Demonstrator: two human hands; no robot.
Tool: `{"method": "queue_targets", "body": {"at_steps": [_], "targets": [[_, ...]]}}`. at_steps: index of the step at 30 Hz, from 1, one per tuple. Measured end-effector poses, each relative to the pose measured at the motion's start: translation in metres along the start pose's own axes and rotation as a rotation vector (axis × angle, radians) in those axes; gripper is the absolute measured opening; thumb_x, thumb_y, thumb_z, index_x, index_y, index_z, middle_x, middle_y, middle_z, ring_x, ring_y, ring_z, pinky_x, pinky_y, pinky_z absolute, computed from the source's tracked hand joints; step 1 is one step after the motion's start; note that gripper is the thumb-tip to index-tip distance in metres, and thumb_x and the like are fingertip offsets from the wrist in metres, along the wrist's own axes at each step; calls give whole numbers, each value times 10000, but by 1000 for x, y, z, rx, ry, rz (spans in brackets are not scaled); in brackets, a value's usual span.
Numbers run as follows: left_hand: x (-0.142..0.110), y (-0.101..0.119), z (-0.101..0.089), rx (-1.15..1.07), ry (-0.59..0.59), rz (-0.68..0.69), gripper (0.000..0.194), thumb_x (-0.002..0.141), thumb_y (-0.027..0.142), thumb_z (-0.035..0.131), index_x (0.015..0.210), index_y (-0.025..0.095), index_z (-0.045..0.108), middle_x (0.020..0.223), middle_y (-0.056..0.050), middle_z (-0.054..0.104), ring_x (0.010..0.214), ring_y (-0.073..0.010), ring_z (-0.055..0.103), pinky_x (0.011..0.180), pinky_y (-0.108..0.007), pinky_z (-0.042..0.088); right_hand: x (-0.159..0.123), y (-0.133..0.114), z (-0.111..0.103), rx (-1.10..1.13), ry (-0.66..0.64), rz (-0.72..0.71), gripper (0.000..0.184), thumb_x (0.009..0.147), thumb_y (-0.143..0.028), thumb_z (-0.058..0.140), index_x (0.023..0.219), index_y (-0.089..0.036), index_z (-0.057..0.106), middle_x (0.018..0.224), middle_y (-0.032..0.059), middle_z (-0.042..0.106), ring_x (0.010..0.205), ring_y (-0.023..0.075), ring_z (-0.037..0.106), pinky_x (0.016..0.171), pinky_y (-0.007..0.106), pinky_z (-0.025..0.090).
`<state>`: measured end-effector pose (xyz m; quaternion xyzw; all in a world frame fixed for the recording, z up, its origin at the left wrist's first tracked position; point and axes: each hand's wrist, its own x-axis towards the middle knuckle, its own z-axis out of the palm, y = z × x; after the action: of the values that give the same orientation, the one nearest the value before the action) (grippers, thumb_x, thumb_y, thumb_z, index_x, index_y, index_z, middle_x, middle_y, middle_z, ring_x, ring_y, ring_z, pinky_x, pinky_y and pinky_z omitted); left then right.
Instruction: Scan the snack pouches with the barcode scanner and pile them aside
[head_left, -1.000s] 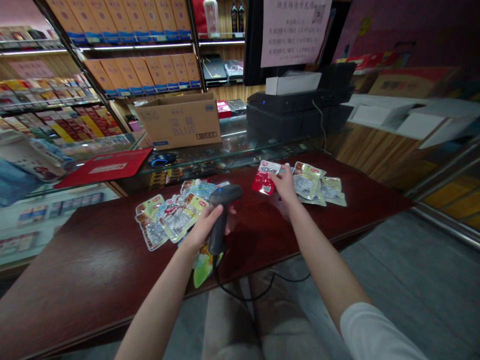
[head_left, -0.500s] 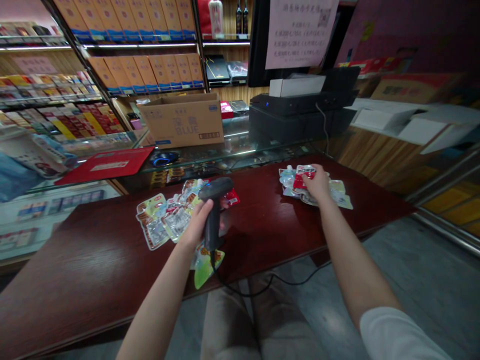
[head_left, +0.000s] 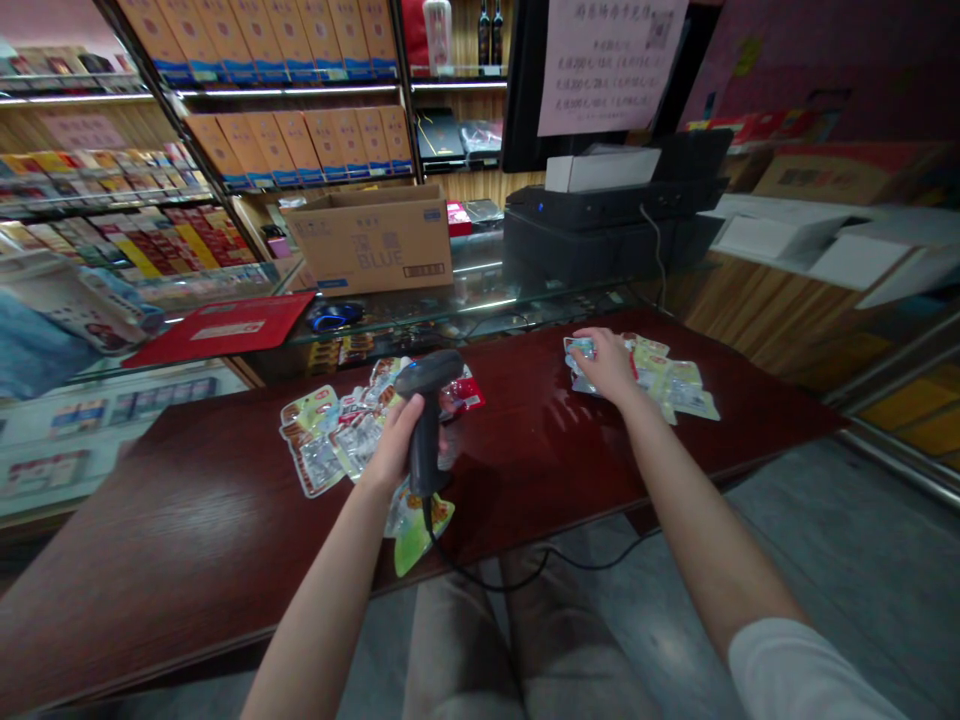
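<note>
My left hand [head_left: 397,445] is wrapped round the handle of a black barcode scanner [head_left: 426,425], its head pointing up over the table. Behind and beside it lies a heap of shiny snack packets [head_left: 311,440], and a green-and-clear packet [head_left: 420,535] is under the scanner at the table's front edge. On the right, my right hand [head_left: 609,368] reaches over a second heap of packets [head_left: 679,385]. Its thumb and fingers close round a light blue pouch [head_left: 580,347] at the heap's left end. The palm hides part of that heap, including most of a red packet.
The scanner's black cable [head_left: 517,588] hangs in a loop past the table's front edge. Behind the dark red table [head_left: 202,500] stand a glass counter with a cardboard box [head_left: 371,245], a red folder [head_left: 225,328], a mouse [head_left: 335,317] and a black register unit [head_left: 592,240].
My right hand has moved left from the red packet onto the light blue pouch, uncovering packets to its right. The left hand still holds the scanner in nearly the same place.
</note>
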<state>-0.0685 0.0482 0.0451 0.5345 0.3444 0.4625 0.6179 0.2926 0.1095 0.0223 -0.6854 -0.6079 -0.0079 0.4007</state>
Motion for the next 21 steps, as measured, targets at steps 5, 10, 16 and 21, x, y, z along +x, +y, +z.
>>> {"method": "queue_targets", "body": {"at_steps": [5, 10, 16, 21], "targets": [[1, 2, -2, 26, 51, -27, 767, 730, 800, 607, 1059, 109, 659, 528, -11, 611, 427, -149, 564, 411, -245, 420, -10, -57, 48, 385, -311, -76, 118, 813, -242, 668, 923, -250, 708, 918, 43, 744, 877, 233, 682, 907, 420, 518], [4, 7, -10, 43, 127, -37, 738, 715, 805, 608, 999, 127, 673, 545, -25, 631, 460, -170, 600, 433, -268, 455, -10, -86, 96, 351, -459, 7, 161, 801, -215, 706, 960, -240, 696, 910, 34, 759, 877, 210, 701, 872, 370, 521], [6, 17, -22, 55, 264, -25, 663, 660, 761, 704, 926, 157, 633, 625, -28, 675, 481, -175, 632, 424, -270, 474, -12, -108, 124, 125, -476, 34, 454, 711, -534, 822, 1051, -257, 704, 1099, 109, 729, 1096, 319, 649, 980, 477, 467], [8, 17, -26, 27, 321, -47, 647, 686, 724, 709, 950, 141, 619, 578, 4, 631, 448, -155, 612, 412, -249, 458, -16, -118, 131, -67, -514, 43, 563, 680, -600, 816, 1076, -215, 708, 1237, 186, 649, 1231, 404, 560, 1030, 543, 408]]}}
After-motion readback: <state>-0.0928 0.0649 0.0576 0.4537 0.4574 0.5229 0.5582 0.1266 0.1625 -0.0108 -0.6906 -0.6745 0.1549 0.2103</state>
